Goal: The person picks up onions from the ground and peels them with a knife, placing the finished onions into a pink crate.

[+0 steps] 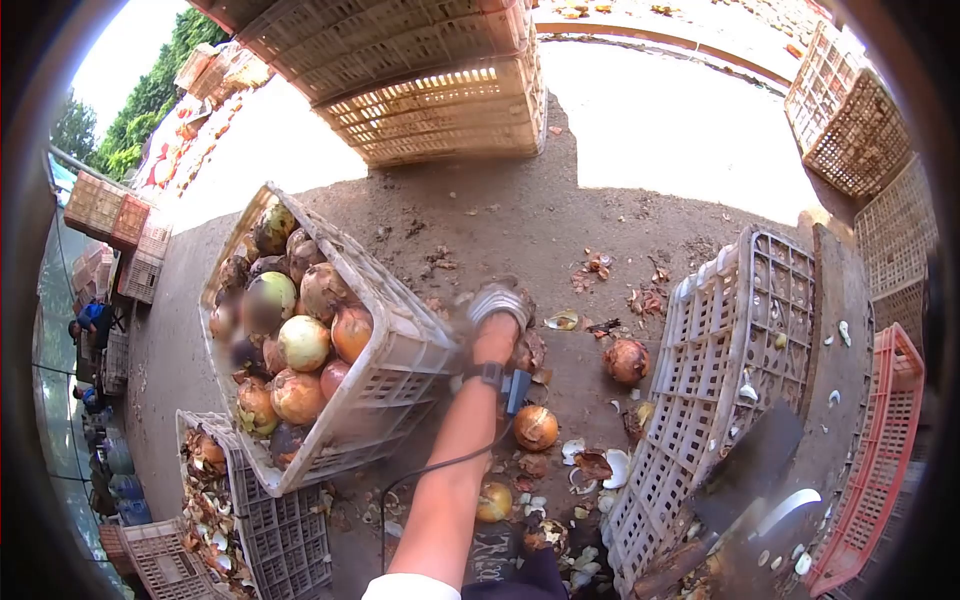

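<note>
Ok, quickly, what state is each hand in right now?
Left hand: gloved, beside the crate; too blurred to tell if open, closed or holding.
Right hand: not in view.

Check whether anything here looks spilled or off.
Loose onions lie on the ground outside the filled crate, possibly spilled, with peels scattered around them. A few crated onions look darkened, perhaps spoiled.

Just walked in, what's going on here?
A person's left hand in a grey glove is down by a round brown-skinned onion; whether it grips it is unclear. More loose onions and scraps of peel lie around on the ground. Left of it, a whitish slatted plastic crate holds many onions.
</note>
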`<state>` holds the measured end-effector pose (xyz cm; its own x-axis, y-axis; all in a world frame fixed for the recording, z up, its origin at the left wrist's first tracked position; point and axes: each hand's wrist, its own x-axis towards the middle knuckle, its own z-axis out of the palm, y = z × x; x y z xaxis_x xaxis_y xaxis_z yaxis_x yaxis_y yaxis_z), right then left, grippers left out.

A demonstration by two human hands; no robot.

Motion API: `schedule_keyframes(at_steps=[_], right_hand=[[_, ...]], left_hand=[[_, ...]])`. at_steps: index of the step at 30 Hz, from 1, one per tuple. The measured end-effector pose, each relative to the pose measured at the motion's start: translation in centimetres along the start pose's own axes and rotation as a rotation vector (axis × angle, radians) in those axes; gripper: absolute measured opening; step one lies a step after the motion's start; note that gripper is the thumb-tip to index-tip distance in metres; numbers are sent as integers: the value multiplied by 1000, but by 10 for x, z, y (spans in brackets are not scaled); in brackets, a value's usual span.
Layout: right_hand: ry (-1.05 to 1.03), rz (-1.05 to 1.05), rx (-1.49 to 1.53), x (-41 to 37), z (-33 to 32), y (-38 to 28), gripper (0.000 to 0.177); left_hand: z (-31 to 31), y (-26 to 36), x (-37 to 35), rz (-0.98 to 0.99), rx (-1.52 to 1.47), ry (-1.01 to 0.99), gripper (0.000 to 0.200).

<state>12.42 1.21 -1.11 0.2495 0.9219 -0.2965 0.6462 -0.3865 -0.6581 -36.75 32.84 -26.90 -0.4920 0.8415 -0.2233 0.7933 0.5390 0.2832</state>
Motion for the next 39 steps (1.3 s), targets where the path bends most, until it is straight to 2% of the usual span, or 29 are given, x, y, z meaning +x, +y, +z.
schedule_keyframes(at_steps=[3, 4, 7, 9, 11, 14, 16, 18, 19, 20, 21, 23, 24, 27, 28, 30, 31, 32, 35, 36, 39], right_hand=[[-17, -12, -24, 2, 1, 0, 20], [-25, -22, -35, 2, 1, -1, 20], [-30, -82, -67, 5, 1, -1, 20], [-41, -131, -100, 3, -1, 3, 20], [-43, -167, -122, 3, -2, 4, 21], [-42, -216, -162, -4, -1, 7, 21], [-11, -171, -140, -5, 4, 12, 21], [-62, -204, -234, -3, 1, 13, 21], [-94, -217, -278, -3, -1, 11, 21], [-93, -214, -258, -3, 0, 8, 21], [-10, 11, 17, -5, 3, 4, 26], [182, 452, 571, -6, 17, -13, 38], [98, 514, 569, -2, 13, -33, 35], [29, 530, 539, -1, 9, -32, 35], [52, 452, 500, -3, 9, -18, 34], [93, 297, 429, -10, 12, 18, 33], [82, 300, 428, -11, 12, 16, 33], [72, 305, 429, -9, 12, 10, 32], [37, 353, 443, -8, 8, -1, 30], [25, 367, 449, -6, 7, -3, 29], [16, 350, 458, -5, 7, -8, 27]], left_hand=[[-35, 35, -50, -6, -61, -299, 47], [-15, 26, -60, 115, -94, -295, 46], [-9, 35, -116, 227, 22, -371, 50], [17, 18, -145, 350, 1, -339, 50], [15, 14, -171, 399, 32, -390, 47], [-9, 30, -191, 484, 149, -679, 48], [-13, 43, -170, 585, 152, -678, 54], [-38, 74, -144, 449, 34, -522, 49], [-46, 92, -125, 531, 7, -518, 53], [-39, 107, -114, 514, -26, -511, 58], [-30, 123, -108, 500, -59, -497, 64], [-8, 141, -102, 696, 88, -512, 60], [-1, 148, -104, 757, 125, -599, 55], [31, 152, -102, 874, 208, -632, 44], [41, 150, -106, 867, 295, -621, 35], [21, 139, -126, 792, 137, -714, 39], [10, 130, -132, 754, 64, -757, 40], [19, 112, -131, 745, -86, -700, 54], [11, 80, -129, 586, -244, -877, 62], [21, 63, -131, 608, -263, -765, 62], [-3, 45, -157, 188, -765, -926, 65]])
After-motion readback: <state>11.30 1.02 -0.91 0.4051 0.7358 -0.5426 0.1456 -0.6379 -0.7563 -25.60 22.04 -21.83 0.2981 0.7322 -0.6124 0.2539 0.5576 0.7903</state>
